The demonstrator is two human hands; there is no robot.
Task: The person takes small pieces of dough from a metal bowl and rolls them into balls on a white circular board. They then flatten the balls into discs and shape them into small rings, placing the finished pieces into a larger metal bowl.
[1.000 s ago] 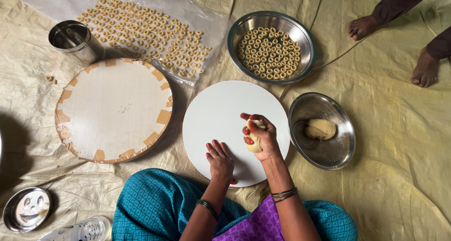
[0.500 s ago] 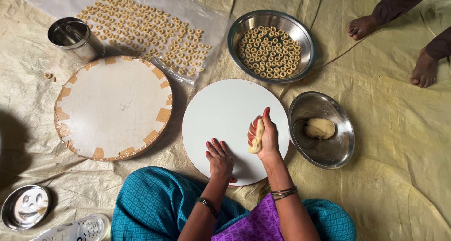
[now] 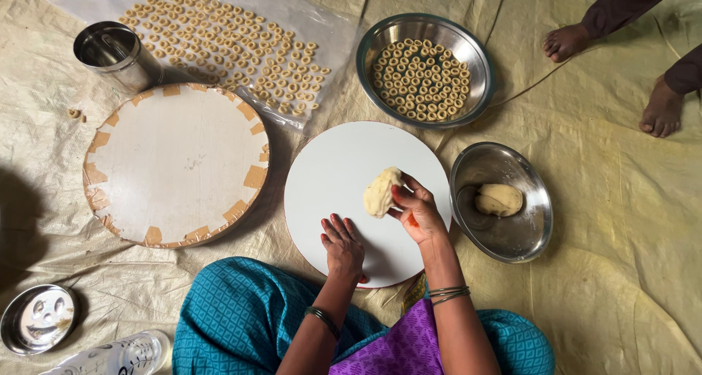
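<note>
Right hand (image 3: 415,213): raised over the right part of the round white board (image 3: 344,177), fingers (image 3: 401,197) pinching a pale lump of dough (image 3: 382,191) at its right side.

Left hand (image 3: 342,245): palm down on the near part of the white board, fingers together and flat, holding nothing.

Steel bowl, small (image 3: 521,232): just beside the board's right edge, on the floor sheet (image 3: 621,221). Contents: one rounded ball of dough (image 3: 499,199), towards the far side.

Steel bowl, large (image 3: 479,57): beyond the board, near the sheet's far edge. Contents: many small dough rings (image 3: 420,81) laid in close rows.

Clear plastic sheet (image 3: 333,35): far left of the large bowl, carrying more rings (image 3: 219,46) of the same kind in loose rows.

Steel tumbler (image 3: 117,53): at the plastic's left edge; contents possibly a utensil, too dim to tell.

Round taped board (image 3: 175,163): left of the white board, bare.

Small steel dish (image 3: 36,319): near left corner.

Another person's bare feet (image 3: 662,108): far right corner.
</note>
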